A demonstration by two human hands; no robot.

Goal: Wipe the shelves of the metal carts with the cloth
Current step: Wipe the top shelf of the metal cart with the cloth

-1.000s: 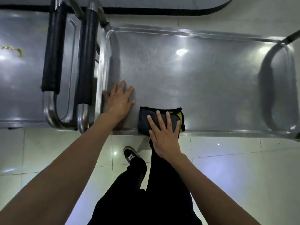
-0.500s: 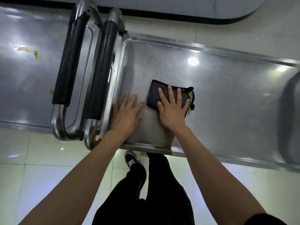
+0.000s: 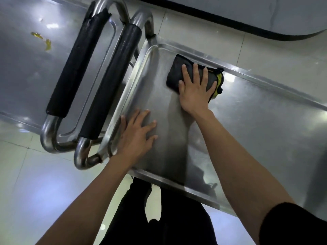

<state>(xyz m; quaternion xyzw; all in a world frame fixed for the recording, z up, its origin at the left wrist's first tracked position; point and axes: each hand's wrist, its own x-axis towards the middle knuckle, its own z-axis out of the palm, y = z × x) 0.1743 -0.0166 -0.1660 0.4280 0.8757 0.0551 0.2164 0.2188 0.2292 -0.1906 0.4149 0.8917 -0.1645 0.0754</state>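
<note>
Flatly, right hand [image 3: 195, 89] presses cloth [image 3: 177, 75], apparently unlabelled, on shelf [image 3: 256, 121].

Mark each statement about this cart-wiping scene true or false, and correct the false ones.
1. The right hand presses flat on the cloth. True.
2. The cloth lies near the shelf's near edge. False: it is by the far rim.
3. The left hand grips a black handle. False: it rests flat on the shelf.
4. Yellow bits lie on the other cart's shelf. True.
5. The cloth is white. False: it is dark with a yellow edge.
</note>
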